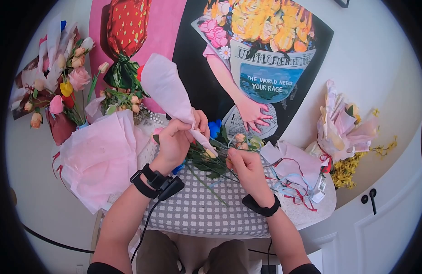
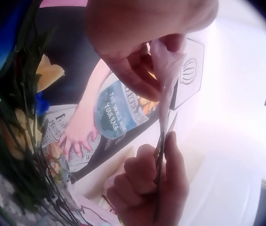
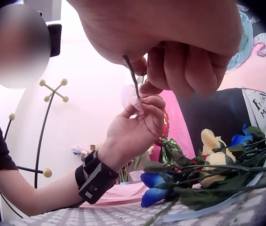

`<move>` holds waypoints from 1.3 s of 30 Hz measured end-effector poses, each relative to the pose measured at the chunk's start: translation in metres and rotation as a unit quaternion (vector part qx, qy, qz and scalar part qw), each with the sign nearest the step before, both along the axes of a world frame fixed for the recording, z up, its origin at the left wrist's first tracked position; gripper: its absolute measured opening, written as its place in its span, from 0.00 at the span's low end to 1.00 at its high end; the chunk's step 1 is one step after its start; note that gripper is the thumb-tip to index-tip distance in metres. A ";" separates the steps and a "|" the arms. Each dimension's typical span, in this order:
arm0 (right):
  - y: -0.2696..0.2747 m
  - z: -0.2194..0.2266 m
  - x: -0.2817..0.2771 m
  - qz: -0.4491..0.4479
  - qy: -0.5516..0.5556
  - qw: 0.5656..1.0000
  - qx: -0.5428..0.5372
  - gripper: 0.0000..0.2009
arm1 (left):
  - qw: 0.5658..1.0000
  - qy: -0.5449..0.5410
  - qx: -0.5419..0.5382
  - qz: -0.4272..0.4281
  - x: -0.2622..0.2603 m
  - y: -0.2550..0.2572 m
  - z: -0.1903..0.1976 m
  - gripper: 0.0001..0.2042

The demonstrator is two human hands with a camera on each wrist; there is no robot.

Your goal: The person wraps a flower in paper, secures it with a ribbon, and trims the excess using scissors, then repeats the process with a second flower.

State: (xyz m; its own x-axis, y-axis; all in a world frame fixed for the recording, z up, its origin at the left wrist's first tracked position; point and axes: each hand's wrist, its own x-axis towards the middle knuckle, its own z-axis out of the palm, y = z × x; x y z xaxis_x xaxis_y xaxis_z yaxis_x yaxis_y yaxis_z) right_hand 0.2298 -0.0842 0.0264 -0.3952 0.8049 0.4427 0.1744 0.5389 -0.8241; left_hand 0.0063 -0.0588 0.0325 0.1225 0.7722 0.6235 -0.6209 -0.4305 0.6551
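Observation:
A pale pink wrapping paper (image 1: 167, 84) is gathered into a cone, with a bit of red at its upper left edge. My left hand (image 1: 172, 142) grips the narrow, bunched end of the paper. From that end a dark green stem (image 3: 131, 73) sticks out. My right hand (image 1: 250, 168) pinches the stem between thumb and curled fingers, just below the paper, as the left wrist view shows. Under and between the hands lie loose flowers: blue ones (image 3: 154, 189), a cream one (image 3: 214, 160) and green leaves (image 1: 204, 165).
A grey checked cloth (image 1: 206, 208) covers the front of the table. Pink paper sheets (image 1: 99, 157) lie at left, ribbons (image 1: 295, 186) at right. Wrapped bouquets stand at the left (image 1: 60, 86) and right (image 1: 341, 125). Behind are large paintings (image 1: 270, 68).

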 end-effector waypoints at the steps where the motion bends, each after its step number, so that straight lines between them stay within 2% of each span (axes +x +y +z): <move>1: -0.001 0.001 0.000 0.000 0.003 1.000 0.011 0.22 | 1.000 0.001 0.000 0.000 0.000 0.000 0.001 0.11; 4: -0.007 0.007 -0.001 0.021 -0.011 1.000 0.003 0.18 | 1.000 -0.011 -0.004 -0.019 -0.002 0.001 0.000 0.11; 6: -0.008 0.006 -0.002 0.033 -0.011 0.999 -0.003 0.16 | 0.997 -0.013 0.015 -0.072 -0.004 0.005 -0.002 0.12; 7: -0.008 0.006 -0.002 0.045 -0.012 0.999 -0.009 0.14 | 0.997 -0.011 0.015 -0.072 -0.003 0.004 -0.002 0.12; 9: -0.005 0.003 -0.002 0.043 0.005 0.999 -0.013 0.13 | 0.999 0.013 -0.045 -0.027 0.004 -0.006 0.007 0.20; 10: -0.004 0.002 -0.002 0.040 0.021 0.999 -0.016 0.13 | 0.999 0.015 -0.044 -0.028 0.005 -0.009 0.008 0.20; 12: -0.003 0.002 -0.002 0.023 0.041 0.999 -0.019 0.13 | 0.997 0.038 -0.059 -0.041 0.007 -0.013 0.009 0.29; 15: -0.001 0.002 0.000 -0.005 0.064 0.998 -0.018 0.13 | 0.994 0.091 -0.034 -0.048 0.006 -0.006 0.002 0.30; 18: 0.002 -0.001 0.001 -0.021 0.072 0.997 -0.013 0.13 | 0.989 0.133 -0.021 -0.061 0.008 -0.008 0.001 0.28; 19: 0.003 -0.002 0.001 -0.025 0.077 0.997 -0.010 0.13 | 0.989 0.138 -0.032 -0.048 0.010 -0.006 -0.001 0.22; 20: 0.003 -0.003 0.000 -0.026 0.077 0.997 -0.012 0.13 | 0.989 0.139 -0.034 -0.049 0.010 -0.006 -0.002 0.22; 22: 0.004 -0.006 -0.002 -0.004 0.082 0.997 0.013 0.13 | 0.986 0.156 -0.059 -0.008 0.010 -0.005 -0.004 0.15; 25: 0.001 -0.004 -0.005 -0.029 0.090 0.995 0.015 0.11 | 0.983 0.176 -0.049 0.011 0.010 -0.008 0.000 0.13; 29: -0.006 0.002 -0.011 -0.061 0.126 0.989 0.046 0.08 | 0.982 0.187 -0.038 0.020 0.012 -0.008 -0.001 0.12; 31: -0.006 0.003 -0.006 -0.070 0.058 0.992 0.083 0.07 | 0.978 0.208 -0.027 0.024 0.010 -0.006 -0.003 0.12; 34: -0.007 0.002 -0.004 -0.081 0.024 0.992 0.098 0.07 | 0.973 0.226 -0.025 0.039 0.009 -0.005 -0.003 0.13; 39: -0.003 -0.002 -0.004 -0.084 0.037 0.991 0.100 0.08 | 0.973 0.227 -0.025 0.037 0.011 -0.010 0.001 0.13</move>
State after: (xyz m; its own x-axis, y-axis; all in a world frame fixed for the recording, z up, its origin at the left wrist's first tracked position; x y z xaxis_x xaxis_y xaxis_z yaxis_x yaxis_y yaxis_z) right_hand 0.2259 -0.0874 0.0244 -0.2233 0.7492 0.6235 0.2181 0.6618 -0.7172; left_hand 0.0178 -0.0689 0.0339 0.3185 0.8171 0.4805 -0.2315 -0.4245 0.8753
